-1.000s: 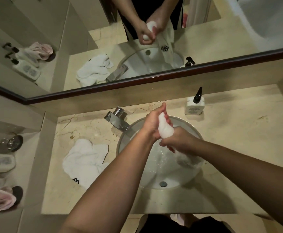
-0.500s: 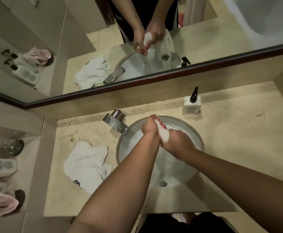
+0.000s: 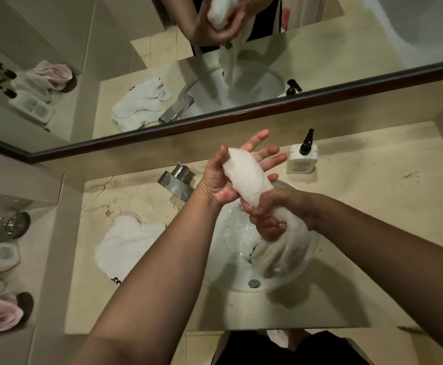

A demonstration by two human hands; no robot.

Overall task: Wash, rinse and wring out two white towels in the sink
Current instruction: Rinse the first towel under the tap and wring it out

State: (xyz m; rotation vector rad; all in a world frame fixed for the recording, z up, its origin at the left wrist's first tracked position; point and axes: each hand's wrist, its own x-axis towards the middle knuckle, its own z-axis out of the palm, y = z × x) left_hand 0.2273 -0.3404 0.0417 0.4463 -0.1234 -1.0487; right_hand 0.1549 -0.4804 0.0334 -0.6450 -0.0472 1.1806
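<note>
The right hand (image 3: 270,216) is gripping the twisted towel (image 3: 246,177) over the sink (image 3: 230,283); the left hand (image 3: 230,175), fingers spread wide, is seemingly cradling its far end.

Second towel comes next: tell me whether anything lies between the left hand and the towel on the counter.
Nothing visible does. The second towel lies alone on bare counter, left of the sink; the left hand is above the faucet.
</note>
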